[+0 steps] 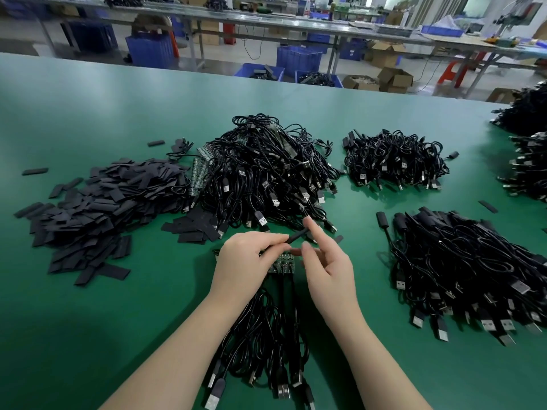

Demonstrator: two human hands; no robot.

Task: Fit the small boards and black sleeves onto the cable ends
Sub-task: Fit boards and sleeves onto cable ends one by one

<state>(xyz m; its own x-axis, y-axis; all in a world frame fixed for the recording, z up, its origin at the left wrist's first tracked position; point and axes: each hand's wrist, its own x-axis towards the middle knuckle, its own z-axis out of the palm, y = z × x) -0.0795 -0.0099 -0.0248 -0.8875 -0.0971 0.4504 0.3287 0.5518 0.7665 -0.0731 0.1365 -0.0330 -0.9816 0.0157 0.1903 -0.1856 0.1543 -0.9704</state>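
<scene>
Low centre of my head view: my left hand (245, 263) pinches one flat black sleeve (297, 235) between thumb and forefinger, its grip clamped on the near end while the far end points up and to the right. My right hand (328, 267) hovers just beside it with the grip apart, fingers loosely spread, the forefinger raised near the sleeve's tip; whether it touches I cannot tell. Directly under both hands, a short row of small dark green circuit boards (281, 263) lies on the green matte surface (88, 335), each joined to a thin black cable (266, 335) that runs down toward the bottom edge of the frame and ends in silver USB plugs.

Left of centre sprawls a broad heap of loose flat black sleeves (97, 208). Frame centre, just above the hands, rises the largest tangled mound of black USB cables (266, 173), with strips of unfitted boards (199, 170) showing at its left side. A smaller cable pile (393, 161) sits upper right of centre, and another pile of cables wearing black sleeves (461, 267) fills the right. Blue plastic crates (299, 59) stand on the floor beyond the surface's far edge
</scene>
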